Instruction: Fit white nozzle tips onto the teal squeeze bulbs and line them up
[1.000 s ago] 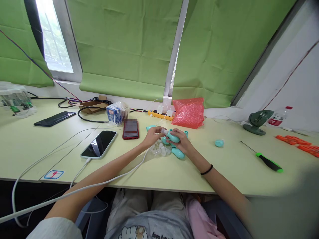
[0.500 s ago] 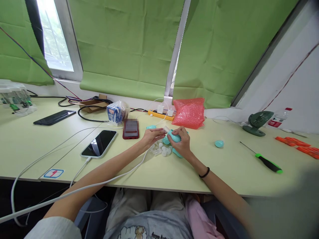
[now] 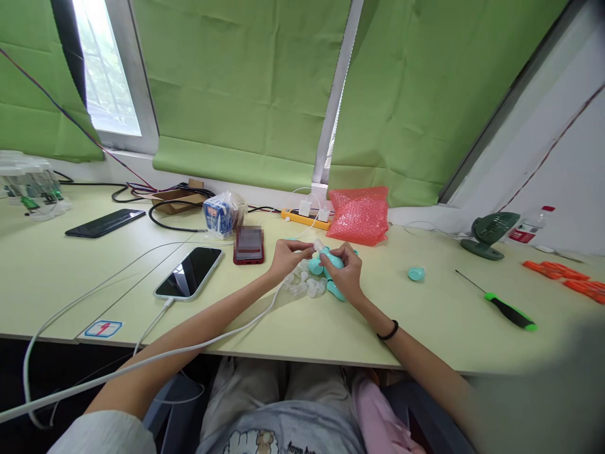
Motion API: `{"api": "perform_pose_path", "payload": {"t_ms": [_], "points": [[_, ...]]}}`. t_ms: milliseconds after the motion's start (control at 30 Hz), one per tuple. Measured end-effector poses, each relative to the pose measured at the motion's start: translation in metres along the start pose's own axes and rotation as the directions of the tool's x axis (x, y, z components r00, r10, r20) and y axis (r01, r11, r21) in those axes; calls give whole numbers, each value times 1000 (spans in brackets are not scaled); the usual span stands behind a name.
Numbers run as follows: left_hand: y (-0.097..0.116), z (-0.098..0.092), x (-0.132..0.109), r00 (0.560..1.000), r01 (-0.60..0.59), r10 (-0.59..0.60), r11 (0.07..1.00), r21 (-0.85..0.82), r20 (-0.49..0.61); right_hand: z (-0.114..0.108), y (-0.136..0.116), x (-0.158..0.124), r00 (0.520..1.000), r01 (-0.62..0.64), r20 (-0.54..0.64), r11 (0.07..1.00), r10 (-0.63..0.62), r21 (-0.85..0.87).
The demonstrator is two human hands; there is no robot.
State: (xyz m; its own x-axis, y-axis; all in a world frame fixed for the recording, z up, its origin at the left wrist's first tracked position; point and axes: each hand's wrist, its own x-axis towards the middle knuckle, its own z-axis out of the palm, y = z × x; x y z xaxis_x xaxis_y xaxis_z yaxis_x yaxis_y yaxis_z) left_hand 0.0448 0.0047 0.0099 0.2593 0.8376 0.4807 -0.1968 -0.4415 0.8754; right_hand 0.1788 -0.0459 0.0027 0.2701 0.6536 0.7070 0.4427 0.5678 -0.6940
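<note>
My right hand (image 3: 347,271) is closed around a rounded turquoise plastic piece (image 3: 334,260). At its left end sits a small clear plastic part (image 3: 317,244), which the fingertips of my left hand (image 3: 290,255) pinch. Whether the two pieces are joined or only touching, I cannot tell. Under my hands lie several more turquoise pieces (image 3: 336,291), partly hidden by the right hand. Beside them is a small heap of clear and whitish plastic parts (image 3: 300,287). One turquoise piece (image 3: 416,273) lies alone to the right.
A charging phone (image 3: 189,273) and a red-cased phone (image 3: 249,244) lie left of my hands. A white cable (image 3: 227,332) crosses my left forearm. Behind are a yellow power strip (image 3: 305,219) and red bubble wrap (image 3: 359,215). Rightward are a screwdriver (image 3: 508,310) and a green fan (image 3: 491,233).
My left fingers have drawn together in a tighter pinch at the clear part. The right hand and its turquoise piece have shifted only slightly; the table items look the same.
</note>
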Motion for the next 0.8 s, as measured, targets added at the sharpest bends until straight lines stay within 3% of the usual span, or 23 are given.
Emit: {"api": "perform_pose_path", "payload": {"t_ms": [67,167,233,333,467,600,800], "points": [[0,-2,0,970,-242,238,936,258,47,0,-1,0,999,-47,20,998,46,50],[-2,-3,0,819,-563,529,662,496,223,1,-3,1,993,-108,56,986,102,128],[-4,-4,1,726,-660,611,489,570,316,1,-5,1,988,-144,71,975,134,168],[-7,-4,0,656,-695,643,311,648,396,2,-5,1,979,-198,88,957,183,212],[-9,-7,0,624,-690,625,159,706,469,3,-5,2,973,-229,92,940,212,255],[-11,-13,3,620,-694,545,46,719,564,0,-2,4,967,-248,120,938,225,243],[-6,-16,7,628,-737,403,34,675,666,-7,0,11,954,-242,212,963,214,119]]}}
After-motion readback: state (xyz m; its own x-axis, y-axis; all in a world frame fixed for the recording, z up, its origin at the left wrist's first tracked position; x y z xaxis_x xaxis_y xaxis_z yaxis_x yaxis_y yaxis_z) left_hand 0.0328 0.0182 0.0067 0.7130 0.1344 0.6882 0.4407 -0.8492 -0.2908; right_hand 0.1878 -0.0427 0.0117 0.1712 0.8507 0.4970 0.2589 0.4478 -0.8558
